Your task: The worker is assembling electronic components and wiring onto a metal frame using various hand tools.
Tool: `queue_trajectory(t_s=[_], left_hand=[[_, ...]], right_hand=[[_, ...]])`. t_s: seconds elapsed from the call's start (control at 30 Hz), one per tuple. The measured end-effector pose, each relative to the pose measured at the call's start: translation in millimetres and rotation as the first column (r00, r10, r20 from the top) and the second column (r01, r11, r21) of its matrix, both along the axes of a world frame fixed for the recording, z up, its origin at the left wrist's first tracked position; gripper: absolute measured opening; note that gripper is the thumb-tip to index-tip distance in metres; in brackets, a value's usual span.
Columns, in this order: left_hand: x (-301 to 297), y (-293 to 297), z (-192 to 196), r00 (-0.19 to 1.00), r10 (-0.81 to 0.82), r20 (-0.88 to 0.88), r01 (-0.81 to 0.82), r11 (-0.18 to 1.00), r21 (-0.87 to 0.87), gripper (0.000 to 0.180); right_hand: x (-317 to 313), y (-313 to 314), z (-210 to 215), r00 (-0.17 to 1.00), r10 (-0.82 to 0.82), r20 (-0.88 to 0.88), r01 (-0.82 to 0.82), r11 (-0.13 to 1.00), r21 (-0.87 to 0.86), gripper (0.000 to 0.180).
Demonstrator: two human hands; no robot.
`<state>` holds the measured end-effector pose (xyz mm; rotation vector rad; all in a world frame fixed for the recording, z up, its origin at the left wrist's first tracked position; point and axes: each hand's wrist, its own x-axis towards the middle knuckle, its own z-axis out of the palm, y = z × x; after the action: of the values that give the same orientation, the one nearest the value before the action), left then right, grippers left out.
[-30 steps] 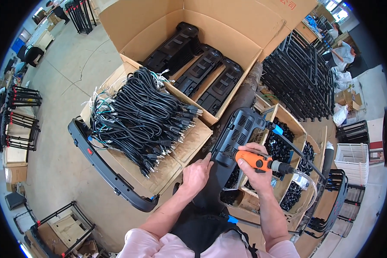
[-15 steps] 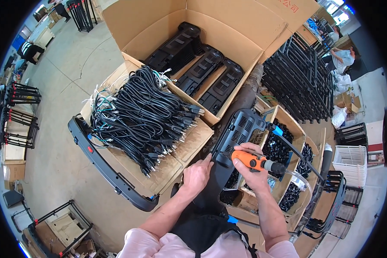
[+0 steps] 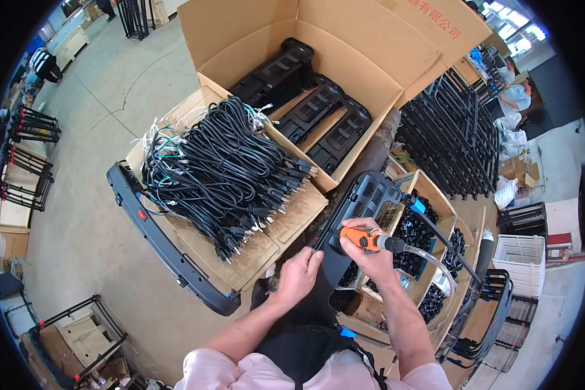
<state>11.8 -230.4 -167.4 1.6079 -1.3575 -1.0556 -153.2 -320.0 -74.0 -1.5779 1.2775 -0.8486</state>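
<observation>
In my right hand (image 3: 376,260) is an orange power screwdriver (image 3: 363,238), with a clear hose running from its black end. Its front points left and meets or nearly meets a black vented plastic housing (image 3: 369,195), which lies lengthwise before me. My left hand (image 3: 297,278) is closed, thumb against the curled fingers, just left of the housing's near part. Whatever it may pinch is too small to make out. Left of the housing, a bundle of black power cords (image 3: 221,169) with metal plug pins and loose white and green wire ends lies on cardboard.
A large open carton (image 3: 240,45) behind holds several black plastic housings (image 3: 339,133). To the right stand wooden bins (image 3: 445,214) of small black parts. A curved black frame (image 3: 169,250) lies at the left. Black metal frames (image 3: 452,123) stack up at the far right.
My left hand has drawn back from the housing, its pointing finger now curled in. The screwdriver in my right hand has shifted slightly left. The whole view has tilted a little.
</observation>
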Motion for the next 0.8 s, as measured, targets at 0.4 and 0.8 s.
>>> queue_trajectory(t_s=[0.4, 0.8], left_hand=[[-25.6, 65.3, 7.9, 0.291, 0.384, -0.876, 0.457, 0.749, 0.480, 0.025], [-53.5, 95.1, 18.7, 0.283, 0.335, -0.899, 0.492, 0.754, 0.436, 0.028]], right_hand=[[-3.3, 10.0, 6.4, 0.999, 0.020, 0.032, -0.021, 0.999, 0.050, 0.042], [-82.3, 154.0, 41.9, 0.896, -0.295, 0.331, 0.302, 0.953, 0.031, 0.052]])
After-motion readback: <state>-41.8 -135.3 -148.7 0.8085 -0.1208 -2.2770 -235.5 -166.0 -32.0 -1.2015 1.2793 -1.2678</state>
